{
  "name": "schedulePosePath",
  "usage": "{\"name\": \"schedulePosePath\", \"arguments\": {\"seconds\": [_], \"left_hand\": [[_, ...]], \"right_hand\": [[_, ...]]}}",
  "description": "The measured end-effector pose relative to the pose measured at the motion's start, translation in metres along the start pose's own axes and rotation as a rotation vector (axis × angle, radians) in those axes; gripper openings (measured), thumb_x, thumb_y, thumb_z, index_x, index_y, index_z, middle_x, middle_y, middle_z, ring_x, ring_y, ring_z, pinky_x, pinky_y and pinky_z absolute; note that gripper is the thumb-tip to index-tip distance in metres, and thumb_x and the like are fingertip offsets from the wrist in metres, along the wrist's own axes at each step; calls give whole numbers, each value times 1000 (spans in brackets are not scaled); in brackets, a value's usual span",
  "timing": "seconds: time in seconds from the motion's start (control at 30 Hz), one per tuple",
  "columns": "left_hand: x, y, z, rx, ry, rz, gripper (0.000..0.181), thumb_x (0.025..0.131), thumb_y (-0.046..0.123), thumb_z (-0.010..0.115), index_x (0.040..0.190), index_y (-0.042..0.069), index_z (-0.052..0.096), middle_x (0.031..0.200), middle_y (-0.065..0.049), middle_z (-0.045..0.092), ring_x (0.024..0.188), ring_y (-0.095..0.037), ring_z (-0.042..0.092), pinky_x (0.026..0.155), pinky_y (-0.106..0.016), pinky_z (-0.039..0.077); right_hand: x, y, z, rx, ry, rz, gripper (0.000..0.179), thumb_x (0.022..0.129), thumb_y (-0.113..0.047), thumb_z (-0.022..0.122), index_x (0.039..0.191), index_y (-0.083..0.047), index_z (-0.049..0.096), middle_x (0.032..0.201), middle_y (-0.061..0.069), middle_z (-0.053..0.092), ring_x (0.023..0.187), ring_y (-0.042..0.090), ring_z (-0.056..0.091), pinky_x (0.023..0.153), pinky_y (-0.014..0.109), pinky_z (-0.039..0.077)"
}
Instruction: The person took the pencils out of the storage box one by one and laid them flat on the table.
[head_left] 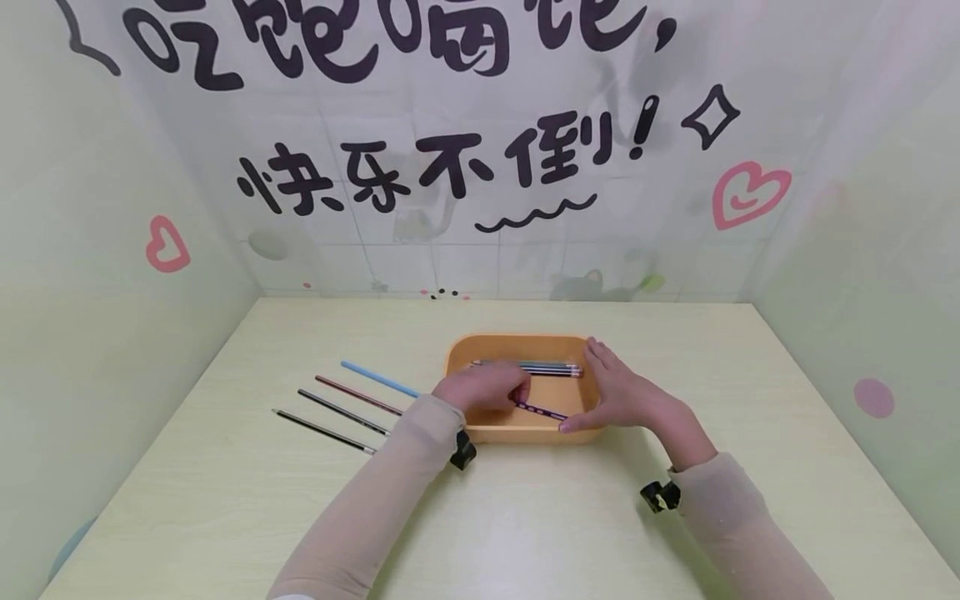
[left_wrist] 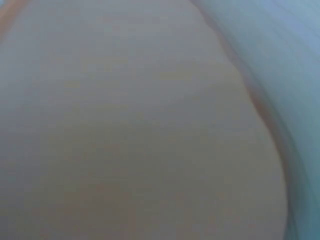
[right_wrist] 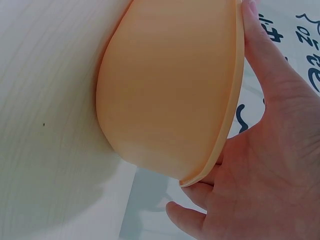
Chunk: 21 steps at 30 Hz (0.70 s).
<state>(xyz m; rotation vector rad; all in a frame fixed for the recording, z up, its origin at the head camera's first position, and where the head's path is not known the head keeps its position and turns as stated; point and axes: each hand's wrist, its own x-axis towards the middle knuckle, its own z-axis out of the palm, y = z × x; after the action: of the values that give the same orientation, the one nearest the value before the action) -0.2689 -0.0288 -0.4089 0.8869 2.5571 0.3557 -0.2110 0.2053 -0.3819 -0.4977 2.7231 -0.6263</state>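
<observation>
In the head view an orange tray [head_left: 540, 435] with raised sides stands on the table. My left hand [head_left: 483, 387] reaches into it over the left end. Its curled fingers pinch a dark purple pencil [head_left: 542, 411] with pale dots, low inside the tray along the near side. My right hand [head_left: 630, 395] holds the right end, thumb on the near rim and fingers at the far corner. From the right wrist, the tray's outer wall [right_wrist: 165, 95] shows beneath my right hand [right_wrist: 270, 145]. Blurred pale cloth or skin fills the left wrist view, so the left fingers are hidden there.
Several pencils [head_left: 551, 368] lie together along the tray's far side. Left of the tray, a blue pencil [head_left: 378, 378], a reddish-brown pencil [head_left: 356, 394] and two dark pencils [head_left: 322, 431] lie slanted on the table [head_left: 525, 525]. Printed sheeting [head_left: 450, 267] encloses the back and sides.
</observation>
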Motion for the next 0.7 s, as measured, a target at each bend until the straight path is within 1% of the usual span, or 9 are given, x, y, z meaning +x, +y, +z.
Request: {"name": "schedulePosePath", "arguments": {"seconds": [0.13,0.2,0.27,0.37,0.5,0.7], "left_hand": [[0,-1,0,1,-27,10,23,86,-2,63,88,20,60,82,4,52,79,-13,50,68,-24,39],[0,-2,0,18,-32,32,24,84,-3,65,88,20,59,81,5,51,78,-13,49,67,-23,38],[1,-2,-1,28,-35,41,23,84,-1,66,87,20,59,80,5,52,78,-12,49,67,-23,38],[1,0,-2,49,-41,39,21,85,1,68,87,20,58,79,5,52,77,-12,50,67,-23,38],[1,1,-2,48,-48,25,20,86,3,69,88,20,58,80,5,53,78,-12,51,68,-23,39],[0,-1,-2,40,-44,38,20,85,4,71,87,19,58,80,5,53,79,-12,51,69,-23,39]], "right_hand": [[0,0,0,7,-2,6,133,71,-64,79,155,9,5,165,25,-2,153,45,3,120,61,20],[0,0,-1,9,-2,5,133,72,-64,79,155,9,6,165,25,-2,153,45,3,120,61,20],[0,0,-1,7,-3,4,133,72,-64,79,155,9,6,165,25,-3,153,45,3,120,61,20],[-1,0,-1,5,-4,3,132,72,-64,78,155,9,5,165,25,-3,153,45,2,120,61,20],[-1,-1,-1,6,-5,3,133,72,-64,78,155,9,5,165,25,-3,153,45,2,120,61,20],[1,0,0,-2,5,-5,133,71,-64,79,155,10,6,165,26,-2,153,45,3,120,61,20]]}}
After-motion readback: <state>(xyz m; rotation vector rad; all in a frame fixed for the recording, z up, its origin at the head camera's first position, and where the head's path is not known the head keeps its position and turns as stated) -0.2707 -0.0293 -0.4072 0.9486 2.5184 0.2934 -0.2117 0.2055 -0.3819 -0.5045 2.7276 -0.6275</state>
